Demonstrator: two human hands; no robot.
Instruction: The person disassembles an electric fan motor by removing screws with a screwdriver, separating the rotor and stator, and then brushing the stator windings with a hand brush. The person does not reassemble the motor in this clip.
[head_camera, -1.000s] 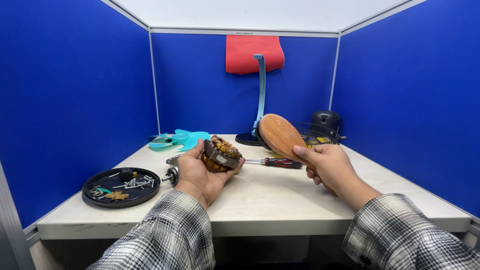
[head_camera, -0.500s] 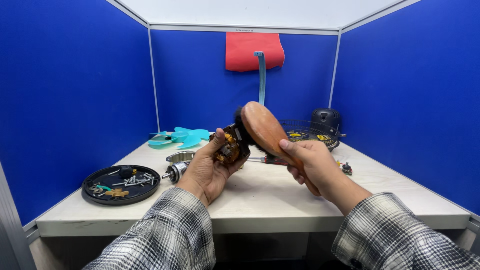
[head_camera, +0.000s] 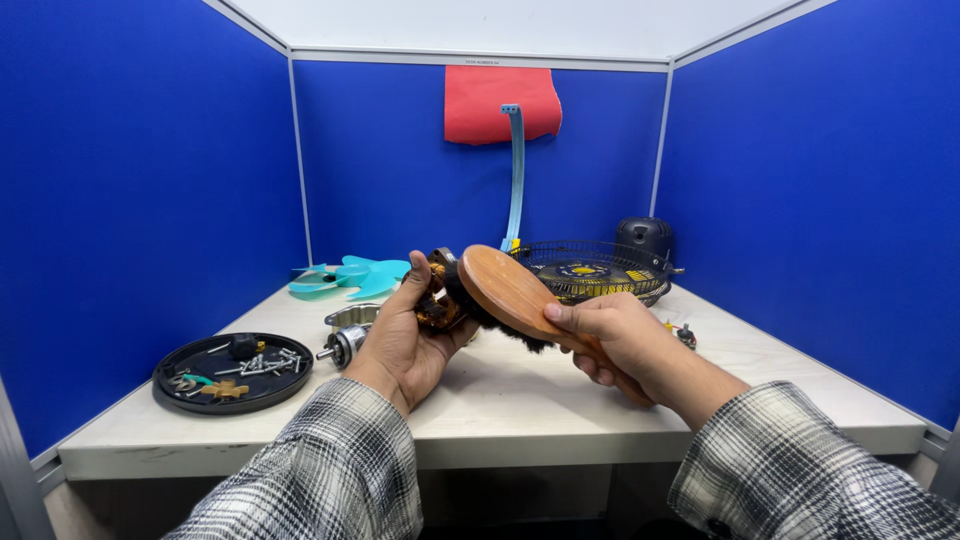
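I see a pale table (head_camera: 560, 390) inside blue partition walls | left: round black tray (head_camera: 175, 388) with screws | behind it: teal fan blade (head_camera: 350, 277), metal motor part (head_camera: 345, 342) | right rear: black wire fan grille (head_camera: 595, 272), dark round housing (head_camera: 643, 236)

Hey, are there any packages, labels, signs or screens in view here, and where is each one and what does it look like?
No packages or screens in view.
Label strip: thin, pale, on the top rail of the back partition above the red cloth; print too small to tell.
Round label: yellow with dark markings, at the hub of the black wire fan guard on the table, behind the right hand.
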